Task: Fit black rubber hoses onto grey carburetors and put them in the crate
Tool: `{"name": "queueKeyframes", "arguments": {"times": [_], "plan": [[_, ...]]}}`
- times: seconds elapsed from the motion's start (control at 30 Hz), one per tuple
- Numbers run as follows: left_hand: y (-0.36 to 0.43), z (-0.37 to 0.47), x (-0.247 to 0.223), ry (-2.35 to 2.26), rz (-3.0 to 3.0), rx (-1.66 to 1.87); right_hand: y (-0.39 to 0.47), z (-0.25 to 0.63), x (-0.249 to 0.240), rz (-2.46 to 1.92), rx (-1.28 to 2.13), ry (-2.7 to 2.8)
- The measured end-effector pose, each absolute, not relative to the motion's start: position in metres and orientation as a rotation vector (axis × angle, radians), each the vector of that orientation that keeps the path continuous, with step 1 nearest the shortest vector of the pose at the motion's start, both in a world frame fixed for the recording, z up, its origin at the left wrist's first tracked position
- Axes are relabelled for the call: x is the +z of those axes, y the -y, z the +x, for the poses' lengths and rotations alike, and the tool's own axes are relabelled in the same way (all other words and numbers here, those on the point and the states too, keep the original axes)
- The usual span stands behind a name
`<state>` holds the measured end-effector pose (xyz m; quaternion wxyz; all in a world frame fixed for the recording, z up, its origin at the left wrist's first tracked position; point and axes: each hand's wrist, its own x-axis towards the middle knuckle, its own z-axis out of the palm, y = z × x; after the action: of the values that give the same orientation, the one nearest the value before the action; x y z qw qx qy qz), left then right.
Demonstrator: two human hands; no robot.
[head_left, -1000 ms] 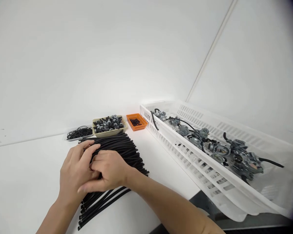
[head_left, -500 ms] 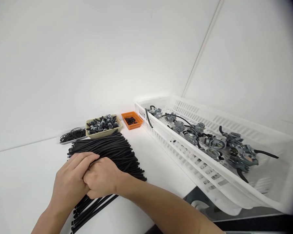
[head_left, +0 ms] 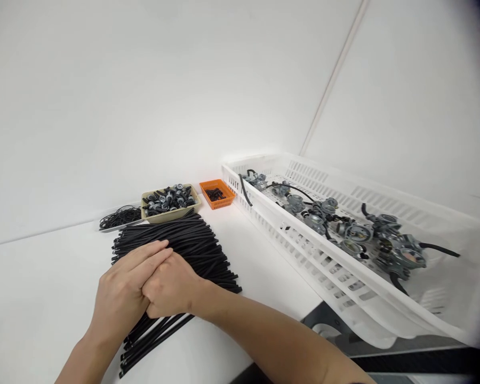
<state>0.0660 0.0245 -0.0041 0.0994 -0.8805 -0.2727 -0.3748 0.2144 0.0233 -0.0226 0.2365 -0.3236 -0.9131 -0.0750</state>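
Above a pile of black rubber hoses [head_left: 200,248], my left hand [head_left: 124,282] is pressed against my right hand [head_left: 172,285], its fingers wrapped over the right fist. Both hands are closed. Anything between them is hidden by the fingers and palms. The hoses lie side by side on the white table, fanning out under and in front of my hands, with their cut ends at the left and right.
A long white slotted basket [head_left: 304,226] at the right holds several carburetors [head_left: 356,233] with short hoses. By the wall stand an orange basket [head_left: 226,201] of small black parts, a cream tray [head_left: 172,216] of grey-and-black parts, and thin black rings [head_left: 120,217].
My hands stay clasped and have shifted slightly up and to the right in the picture. The left fingers lie a little further over the right fist.
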Motion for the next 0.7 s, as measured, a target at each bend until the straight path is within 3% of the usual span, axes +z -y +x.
{"name": "queueKeyframes", "arguments": {"times": [0.7], "plan": [[-0.023, 0.073, -0.011, 1.020, -2.766, -1.278, -0.010, 0.221, -0.039, -0.926, -0.135, 2.318]]}}
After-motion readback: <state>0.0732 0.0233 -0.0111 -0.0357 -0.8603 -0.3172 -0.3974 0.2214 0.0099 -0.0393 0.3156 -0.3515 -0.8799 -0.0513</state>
